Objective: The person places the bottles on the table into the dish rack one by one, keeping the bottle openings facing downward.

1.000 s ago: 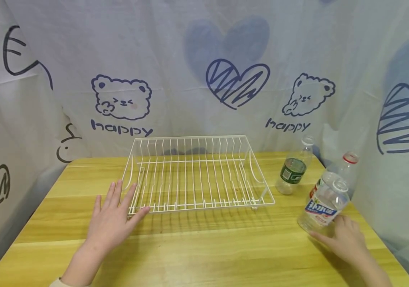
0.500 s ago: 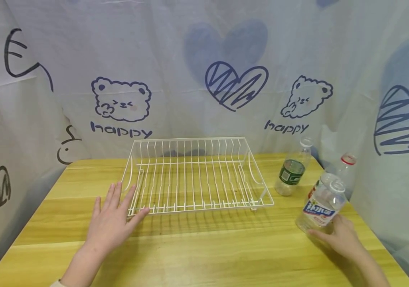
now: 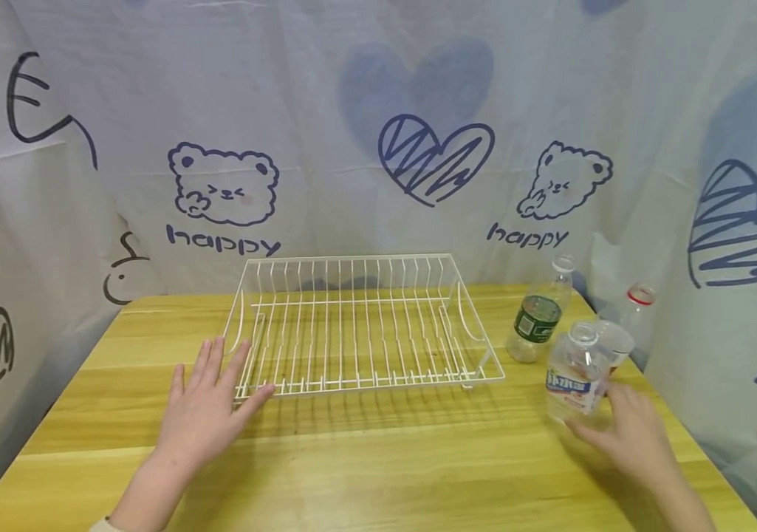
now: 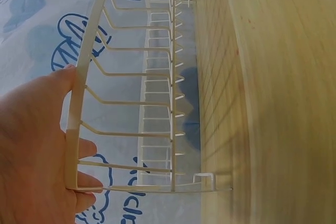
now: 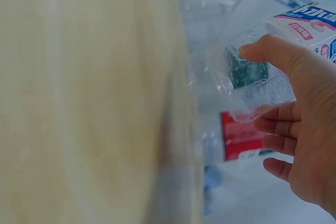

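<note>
My left hand [image 3: 199,406], fingers spread and straight, touches the front left corner of a white wire dish rack [image 3: 358,380]. In the left wrist view the thumb lies on the rack's rim and fingertips show beyond it. Low on its body, a clear plastic bottle [image 3: 574,390] with a blue and white label is gripped by my right hand [image 3: 631,432]. The right wrist view shows that bottle [image 5: 302,24] tilted, thumb on one side and fingers on the other. It has no cap. Whether its base touches the table is hard to tell.
Behind the gripped bottle stand a clear bottle with a green label [image 3: 538,318] and one with a red neck ring [image 3: 640,295]. A red label [image 5: 241,135] shows beyond the fingers. Patterned cloth [image 3: 331,185] hangs around the wooden table [image 3: 378,473].
The gripped bottle has tipped and shifted slightly left with my right hand, uncovering more of a clear round-rimmed shape behind it. My left hand and the rack stay put.
</note>
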Motion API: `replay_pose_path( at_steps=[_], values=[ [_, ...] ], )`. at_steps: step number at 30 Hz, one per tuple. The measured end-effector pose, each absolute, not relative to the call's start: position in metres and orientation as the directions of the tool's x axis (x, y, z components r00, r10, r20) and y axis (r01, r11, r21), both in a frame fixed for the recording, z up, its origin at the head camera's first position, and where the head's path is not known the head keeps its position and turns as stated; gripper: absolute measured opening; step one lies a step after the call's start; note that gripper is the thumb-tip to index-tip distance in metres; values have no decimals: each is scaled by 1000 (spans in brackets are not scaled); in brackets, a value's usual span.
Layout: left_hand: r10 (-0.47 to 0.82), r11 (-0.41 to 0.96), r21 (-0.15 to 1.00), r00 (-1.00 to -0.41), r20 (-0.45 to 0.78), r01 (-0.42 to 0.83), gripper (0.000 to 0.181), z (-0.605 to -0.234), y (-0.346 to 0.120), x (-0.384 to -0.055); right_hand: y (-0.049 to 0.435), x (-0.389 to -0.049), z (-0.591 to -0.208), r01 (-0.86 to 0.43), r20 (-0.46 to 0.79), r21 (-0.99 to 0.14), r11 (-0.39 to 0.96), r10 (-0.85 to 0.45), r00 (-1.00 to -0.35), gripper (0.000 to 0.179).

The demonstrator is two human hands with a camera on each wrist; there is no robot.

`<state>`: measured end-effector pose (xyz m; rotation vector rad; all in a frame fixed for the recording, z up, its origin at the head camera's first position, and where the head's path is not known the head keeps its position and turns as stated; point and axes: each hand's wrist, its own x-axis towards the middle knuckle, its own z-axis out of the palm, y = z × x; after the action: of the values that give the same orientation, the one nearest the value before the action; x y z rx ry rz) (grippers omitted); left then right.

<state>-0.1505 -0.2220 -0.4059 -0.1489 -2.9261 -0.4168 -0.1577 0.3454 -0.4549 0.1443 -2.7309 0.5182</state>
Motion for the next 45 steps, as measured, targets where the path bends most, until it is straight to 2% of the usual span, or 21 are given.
replay_pose_path(
  at_steps=[7, 10, 14, 20, 25, 28, 32, 39, 42, 45],
  values=[
    [86, 960, 245, -978, 192, 133, 84, -402, -222, -150, 324, -158, -427, -227, 473, -261, 938, -81, -878, 72],
    [98, 965, 222, -975, 199, 143, 85, -400, -220, -149, 316, -159, -418, -252, 518, -216, 943, -108, -848, 67],
    [119, 965, 201, -962, 244, 171, 86, -395, -214, -151, 308, -163, -406, -264, 580, -145, 954, -134, -803, 59],
    [156, 960, 166, -927, 341, 223, 93, -383, -202, -159, 295, -171, -384, -272, 611, -102, 957, -156, -776, 68],
    [201, 952, 115, -865, 459, 282, 100, -370, -194, -169, 284, -181, -369, -302, 634, -83, 950, -184, -751, 67],
    [227, 940, 101, -820, 526, 326, 103, -362, -187, -174, 274, -187, -361, -293, 611, -81, 953, -185, -770, 67],
    [268, 917, 69, -736, 621, 393, 100, -354, -176, -179, 258, -194, -353, -290, 585, -64, 955, -199, -786, 66],
    [323, 882, -10, -588, 741, 472, 97, -345, -160, -191, 235, -209, -349, -337, 627, -22, 941, -250, -738, 64],
    [332, 877, -33, -556, 762, 479, 98, -344, -152, -196, 227, -215, -350, -342, 639, 7, 940, -267, -721, 65],
    [332, 884, -39, -567, 754, 465, 98, -345, -146, -200, 219, -219, -352, -356, 648, 34, 934, -292, -703, 66]
  ],
)
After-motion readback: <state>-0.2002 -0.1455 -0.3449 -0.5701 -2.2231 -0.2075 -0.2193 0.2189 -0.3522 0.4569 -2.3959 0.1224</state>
